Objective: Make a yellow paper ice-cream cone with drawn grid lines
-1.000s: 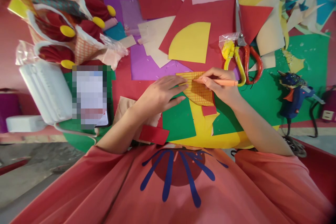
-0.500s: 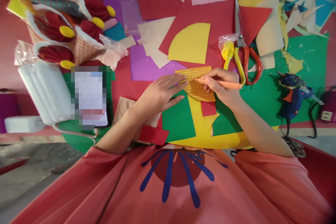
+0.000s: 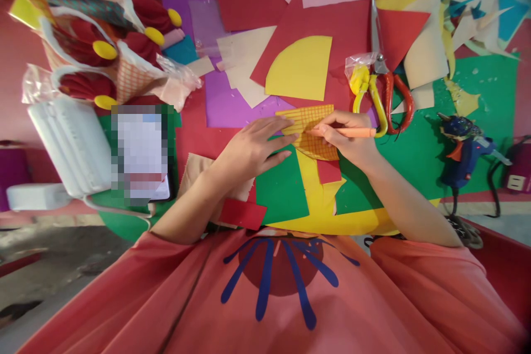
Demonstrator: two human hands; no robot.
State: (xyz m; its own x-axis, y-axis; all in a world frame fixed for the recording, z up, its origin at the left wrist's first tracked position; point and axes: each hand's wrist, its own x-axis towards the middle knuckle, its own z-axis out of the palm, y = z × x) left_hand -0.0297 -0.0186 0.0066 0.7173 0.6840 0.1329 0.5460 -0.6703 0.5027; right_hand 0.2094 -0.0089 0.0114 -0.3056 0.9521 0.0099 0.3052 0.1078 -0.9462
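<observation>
At the far left of the surface stands a white ribbed plastic case (image 3: 70, 144), and above it lie paper cones with red cloth and yellow oval tips (image 3: 103, 50); both are well apart from the hands. More to the middle, the left hand (image 3: 249, 149) lies open and flat, its fingertips pressing on the left edge of the yellow paper piece with a red grid pattern (image 3: 311, 131), probably so that the piece does not slide. This grid piece rests on green and yellow paper sheets (image 3: 286, 188), just below a yellow half-round paper cutout (image 3: 301, 69) that lies on a large red paper sheet (image 3: 332, 22). The right hand (image 3: 348, 135) is closed around an orange pen (image 3: 352, 132), held like for writing, and the tip touches the grid piece near its middle. Just beside this hand are scissors with yellow and red handles (image 3: 385, 99), so there is little free room to its right. Farther right, a dark blue glue gun (image 3: 464, 146) lies on a green paper sheet (image 3: 489, 88), apart from everything the hands use. The curved lower edge of the grid piece is free, with open paper below it.
</observation>
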